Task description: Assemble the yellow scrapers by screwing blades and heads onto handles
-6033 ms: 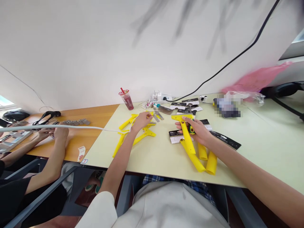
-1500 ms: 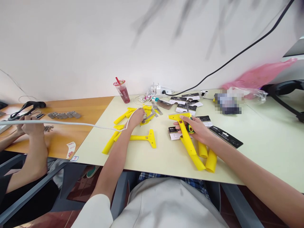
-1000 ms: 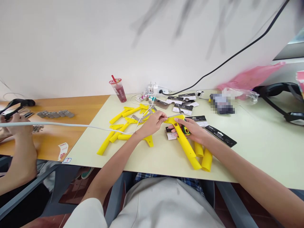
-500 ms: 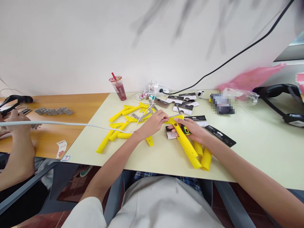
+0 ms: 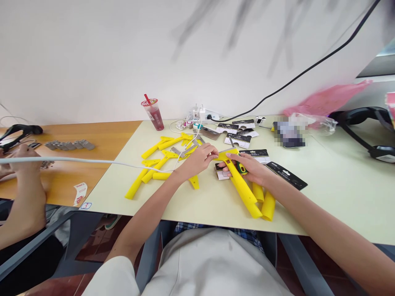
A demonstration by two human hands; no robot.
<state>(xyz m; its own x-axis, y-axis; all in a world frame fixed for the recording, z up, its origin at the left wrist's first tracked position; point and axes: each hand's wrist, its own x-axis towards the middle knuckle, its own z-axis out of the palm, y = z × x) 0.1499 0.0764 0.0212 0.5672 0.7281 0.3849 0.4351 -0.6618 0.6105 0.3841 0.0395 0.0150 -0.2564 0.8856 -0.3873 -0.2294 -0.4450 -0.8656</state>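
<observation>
My right hand (image 5: 251, 167) is wrapped round a yellow scraper (image 5: 242, 189), its head up and its handle slanting down toward the table's front edge. In the same hand sits a screwdriver with a green and black handle (image 5: 241, 168), its thin shaft pointing away from me. My left hand (image 5: 202, 158) is closed in a pinch at the left end of the scraper's head; whether a small part is also between the fingertips is hidden. More yellow handles (image 5: 269, 205) lie beneath my right forearm. Several yellow scraper pieces (image 5: 159, 166) are piled left of my left hand.
Black-and-white packaging cards (image 5: 237, 140) lie behind my hands. A drink cup (image 5: 154, 117), a power strip (image 5: 212, 115) and a phone (image 5: 288, 135) stand or lie farther back. A white cable (image 5: 92, 161) crosses on the left. A co-worker's hand (image 5: 24, 158) is at the wooden table.
Both hands keep their hold on the scraper with almost no movement. The view has shifted very slightly.
</observation>
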